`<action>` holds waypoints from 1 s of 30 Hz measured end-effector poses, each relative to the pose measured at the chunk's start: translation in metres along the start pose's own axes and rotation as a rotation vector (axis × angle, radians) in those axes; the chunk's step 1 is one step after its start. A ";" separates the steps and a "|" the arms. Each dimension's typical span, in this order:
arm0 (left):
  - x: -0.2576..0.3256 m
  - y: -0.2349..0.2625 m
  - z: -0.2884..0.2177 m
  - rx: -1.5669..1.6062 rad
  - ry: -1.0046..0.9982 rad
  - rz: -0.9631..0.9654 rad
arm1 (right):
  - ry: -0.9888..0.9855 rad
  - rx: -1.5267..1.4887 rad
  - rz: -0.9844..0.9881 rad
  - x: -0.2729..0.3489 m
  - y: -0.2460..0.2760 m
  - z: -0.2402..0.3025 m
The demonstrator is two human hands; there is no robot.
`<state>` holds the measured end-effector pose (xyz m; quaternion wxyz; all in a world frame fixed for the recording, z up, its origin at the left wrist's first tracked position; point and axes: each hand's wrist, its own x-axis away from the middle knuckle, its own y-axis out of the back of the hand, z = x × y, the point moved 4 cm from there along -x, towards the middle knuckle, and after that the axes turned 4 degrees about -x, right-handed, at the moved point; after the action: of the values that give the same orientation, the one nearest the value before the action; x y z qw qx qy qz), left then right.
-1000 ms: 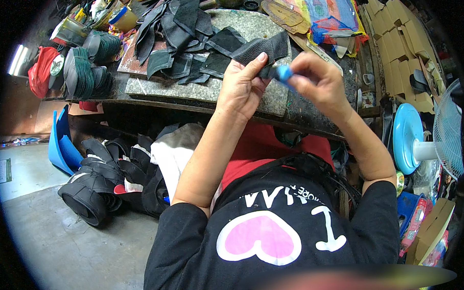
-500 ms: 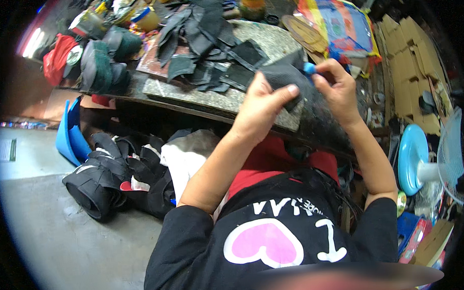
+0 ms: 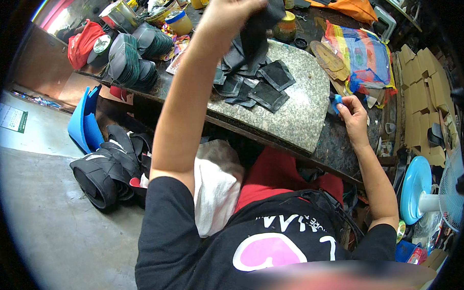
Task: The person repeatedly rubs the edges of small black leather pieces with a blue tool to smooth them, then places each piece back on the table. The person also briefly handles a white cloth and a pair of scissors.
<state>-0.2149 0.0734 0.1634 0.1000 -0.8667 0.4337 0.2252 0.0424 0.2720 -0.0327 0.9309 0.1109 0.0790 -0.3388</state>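
My left hand (image 3: pixel 232 11) is raised over the far side of the bench, closed on a black sheet piece (image 3: pixel 262 24) that hangs down from the fingers. Below it, several dark cut pieces (image 3: pixel 269 96) lie in an overlapping pile on a speckled stone slab (image 3: pixel 297 117). Past the slab's right edge, my right hand (image 3: pixel 354 116) pinches a small blue object (image 3: pixel 336 104) with a dark end. Its exact kind does not show.
Stacked grey-and-green pieces (image 3: pixel 124 62) and a red bag (image 3: pixel 84 45) stand at the left. Tan sole-shaped pieces (image 3: pixel 328 60) lie beside a colourful mesh sack (image 3: pixel 363 56). Jars (image 3: pixel 285 26) stand at the back. Cardboard boxes (image 3: pixel 419 92) and a blue fan (image 3: pixel 416 189) are at right.
My left hand has moved far and up with the black piece, away from my right hand. My right hand has lowered slightly, keeping the blue object. The whole view has shifted.
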 end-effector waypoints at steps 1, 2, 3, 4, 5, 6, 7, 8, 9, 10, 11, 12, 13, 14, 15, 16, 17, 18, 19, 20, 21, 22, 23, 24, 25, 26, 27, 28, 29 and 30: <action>-0.018 0.011 0.002 0.013 -0.007 -0.015 | -0.025 -0.024 -0.002 -0.001 0.000 0.000; -0.033 0.024 0.005 0.025 -0.013 -0.031 | -0.039 -0.020 -0.002 -0.001 0.000 0.000; -0.044 0.035 0.012 0.015 0.010 -0.034 | -0.050 -0.024 -0.003 -0.001 0.000 0.001; -0.054 0.045 0.022 0.005 0.033 -0.035 | -0.061 -0.029 -0.005 -0.001 0.000 0.001; -0.065 0.053 0.033 -0.006 0.055 -0.034 | -0.065 -0.027 -0.006 -0.001 0.000 0.001; -0.070 0.058 0.051 0.014 0.103 -0.036 | -0.069 -0.024 -0.007 -0.002 0.000 0.001; -0.065 0.065 0.073 -0.060 0.192 -0.063 | -0.074 -0.020 -0.008 -0.002 0.000 0.001; -0.060 0.072 0.094 -0.152 0.319 -0.113 | -0.069 -0.021 -0.006 -0.002 0.000 0.001; -0.053 0.085 0.112 -0.383 0.597 -0.010 | -0.066 -0.020 -0.003 -0.002 0.000 0.000; -0.057 0.092 0.124 -0.971 0.673 0.034 | -0.062 -0.020 -0.001 -0.003 0.000 0.000; -0.051 0.100 0.128 -1.241 0.526 -0.058 | -0.067 -0.014 0.001 -0.003 0.000 0.000; -0.046 0.108 0.127 -1.514 0.377 -0.148 | -0.074 -0.009 0.001 -0.004 0.000 0.000; -0.042 0.119 0.128 -1.516 0.354 -0.236 | -0.086 -0.002 -0.001 -0.004 -0.001 0.000; -0.038 0.129 0.128 -1.517 0.326 -0.327 | -0.086 -0.007 0.001 -0.004 -0.001 0.001; -0.035 0.136 0.129 -1.580 0.329 -0.288 | -0.090 -0.009 0.001 -0.005 -0.001 0.001; -0.032 0.141 0.133 -1.670 0.359 -0.128 | -0.093 -0.011 0.001 -0.005 -0.001 0.002; -0.029 0.144 0.137 -1.651 0.403 -0.023 | -0.097 -0.015 0.000 -0.005 -0.002 0.002; -0.026 0.146 0.140 -1.635 0.468 0.088 | -0.102 -0.020 -0.002 -0.005 -0.002 0.002; -0.025 0.147 0.136 -1.613 0.413 0.044 | -0.106 -0.026 -0.005 -0.004 -0.002 0.002; -0.026 0.147 0.130 -1.594 0.374 0.012 | -0.108 -0.020 -0.004 -0.004 -0.002 0.003; -0.025 0.146 0.125 -1.569 0.350 -0.002 | -0.113 -0.013 -0.003 -0.004 -0.001 0.002; -0.026 0.146 0.119 -1.609 0.385 -0.018 | -0.119 -0.006 -0.002 -0.004 -0.001 0.002; -0.027 0.145 0.108 -1.712 0.357 -0.046 | -0.116 -0.007 -0.008 -0.004 -0.001 0.002; -0.027 0.144 0.097 -1.818 0.347 -0.071 | -0.113 -0.007 -0.013 -0.004 -0.001 0.001; -0.030 0.145 0.084 -1.835 0.343 -0.144 | -0.106 -0.008 -0.017 -0.005 0.000 0.001; -0.028 0.144 0.074 -1.808 0.290 -0.159 | -0.108 -0.018 -0.015 -0.005 0.000 0.001; -0.030 0.145 0.065 -1.791 0.311 -0.126 | -0.107 -0.027 -0.011 -0.005 -0.001 0.001; -0.029 0.144 0.058 -1.767 0.297 -0.114 | -0.112 -0.033 -0.009 -0.005 -0.001 0.000; -0.029 0.143 0.053 -1.720 0.323 -0.068 | -0.110 -0.027 -0.008 -0.005 -0.001 0.000; -0.028 0.141 0.047 -1.765 0.321 -0.021 | -0.110 -0.020 -0.010 -0.005 -0.001 0.000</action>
<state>-0.3560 0.0258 0.1381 -0.6626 -0.6530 0.1032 0.3519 0.0382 0.2744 -0.0318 0.9332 0.0821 0.0316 -0.3483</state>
